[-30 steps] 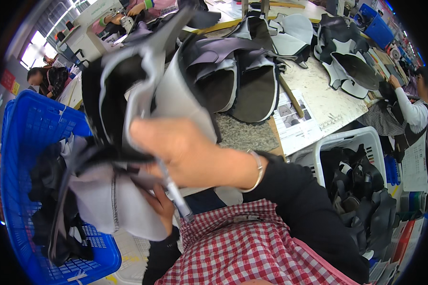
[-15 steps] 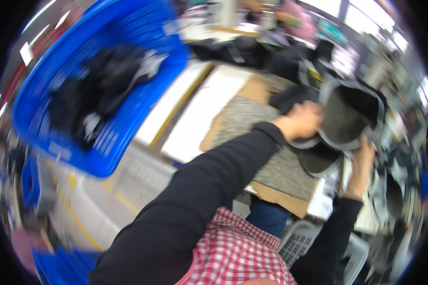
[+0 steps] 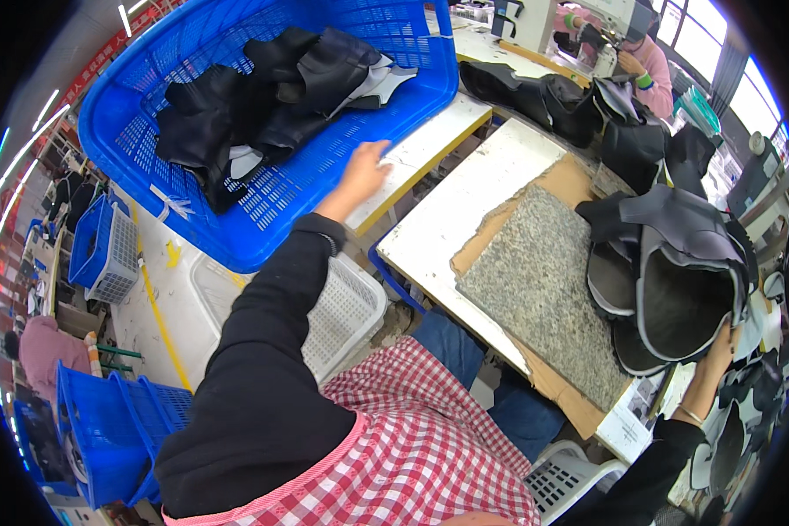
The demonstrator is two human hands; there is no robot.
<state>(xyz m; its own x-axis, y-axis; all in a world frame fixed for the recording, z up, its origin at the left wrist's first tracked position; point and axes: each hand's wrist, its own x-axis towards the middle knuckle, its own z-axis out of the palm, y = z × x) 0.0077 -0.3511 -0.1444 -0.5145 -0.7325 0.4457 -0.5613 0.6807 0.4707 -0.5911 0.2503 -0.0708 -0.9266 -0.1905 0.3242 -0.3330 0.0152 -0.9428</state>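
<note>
My left hand [image 3: 359, 180] is raised over the edge of a white table strip, beside the big blue basket [image 3: 276, 232]. Its fingers reach forward, apart, with nothing in them. Inside that basket lies a heap of black leather shoe uppers [image 3: 272, 96], some with pale lining showing. At the right, my right hand [image 3: 717, 355] grips the lower edge of a black shoe upper [image 3: 685, 302] with a grey rim and dark lining; some fingertips are hidden by it. This upper lies with others on the right part of a rough grey stone slab [image 3: 535, 272].
The slab rests on brown cardboard [image 3: 478, 241] on a white worktable [image 3: 451, 206]. More black uppers line the table's far edge. White plastic baskets [image 3: 346, 320] stand below. Another person in pink [image 3: 653, 74] sits by a sewing machine; stacked blue crates [image 3: 105, 430] stand at lower left.
My left hand has let go of the uppers and swung left, toward the blue basket. My right hand stays by the uppers. The view has turned left.
</note>
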